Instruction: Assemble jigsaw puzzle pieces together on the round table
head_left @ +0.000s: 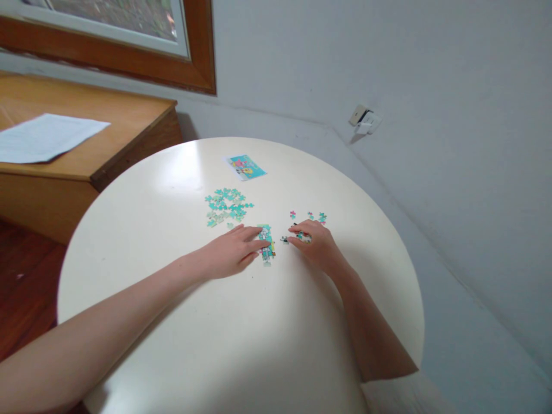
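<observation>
My left hand (235, 251) lies flat on the round cream table (181, 322), its fingers stretched out and pressing on a small joined strip of teal puzzle pieces (266, 246). My right hand (314, 241) rests just right of that strip, fingertips pinched on a small dark puzzle piece (284, 239) and covering another piece. A loose cluster of teal pieces (226, 206) lies behind my left hand. A few single pieces (317, 217) sit beyond my right hand.
A small picture card (245, 167) lies near the table's far edge. A wooden desk (99, 144) with white paper (43, 137) stands at the left under a wood-framed window. A wall socket (364, 121) is on the grey wall.
</observation>
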`<state>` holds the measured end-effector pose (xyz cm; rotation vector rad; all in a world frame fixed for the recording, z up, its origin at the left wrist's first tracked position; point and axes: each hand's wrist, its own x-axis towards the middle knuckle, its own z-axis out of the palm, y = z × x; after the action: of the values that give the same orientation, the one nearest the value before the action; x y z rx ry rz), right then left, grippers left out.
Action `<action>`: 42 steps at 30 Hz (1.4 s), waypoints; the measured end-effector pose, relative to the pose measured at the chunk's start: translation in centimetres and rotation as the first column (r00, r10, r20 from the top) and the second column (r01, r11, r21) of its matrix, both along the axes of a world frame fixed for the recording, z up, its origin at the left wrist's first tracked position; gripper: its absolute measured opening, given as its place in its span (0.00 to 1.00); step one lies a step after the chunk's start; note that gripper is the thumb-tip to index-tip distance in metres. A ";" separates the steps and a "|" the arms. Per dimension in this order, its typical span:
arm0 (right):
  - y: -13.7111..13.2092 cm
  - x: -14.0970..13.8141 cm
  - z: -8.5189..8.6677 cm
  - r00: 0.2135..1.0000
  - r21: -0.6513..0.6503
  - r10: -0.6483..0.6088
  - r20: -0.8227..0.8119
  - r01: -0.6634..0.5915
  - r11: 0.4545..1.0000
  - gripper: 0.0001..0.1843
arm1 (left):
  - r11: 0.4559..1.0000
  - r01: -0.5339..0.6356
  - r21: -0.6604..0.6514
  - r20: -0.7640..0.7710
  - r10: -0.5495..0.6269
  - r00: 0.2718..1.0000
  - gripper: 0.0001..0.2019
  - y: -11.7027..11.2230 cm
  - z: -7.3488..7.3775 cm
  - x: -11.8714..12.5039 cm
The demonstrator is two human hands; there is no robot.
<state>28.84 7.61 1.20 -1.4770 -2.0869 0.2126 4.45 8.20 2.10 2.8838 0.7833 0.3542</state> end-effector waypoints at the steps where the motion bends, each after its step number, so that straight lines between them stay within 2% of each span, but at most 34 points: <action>1: 0.0 0.0 -0.1 1.000 -0.001 0.006 0.012 -0.006 1.000 0.05 | 1.000 0.000 0.003 0.002 0.000 1.000 0.18 0.0 0.0 0.0; 8: 0.1 0.1 -0.4 0.997 -0.045 0.023 0.077 -0.019 0.999 0.06 | 1.000 -0.001 -0.008 -0.012 0.001 1.000 0.18 0.0 0.2 0.1; 16: 0.2 0.0 -0.3 0.995 -0.074 0.059 0.074 -0.054 0.996 0.03 | 1.000 -0.002 -0.001 -0.010 0.002 1.000 0.18 -0.1 0.2 0.0; 22: 0.0 -0.2 0.2 0.999 -0.089 0.037 0.035 -0.034 0.995 0.01 | 1.000 0.001 -0.006 -0.010 -0.001 1.000 0.18 0.0 0.3 0.1; 42: -0.3 -0.8 0.8 0.999 -0.116 -0.006 -0.048 0.000 0.993 0.05 | 1.000 0.000 0.010 -0.005 0.000 1.000 0.18 0.1 -0.1 0.0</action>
<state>28.00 7.31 2.02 -1.5268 -2.0637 0.3708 4.48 8.27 2.05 2.8947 0.7847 0.3516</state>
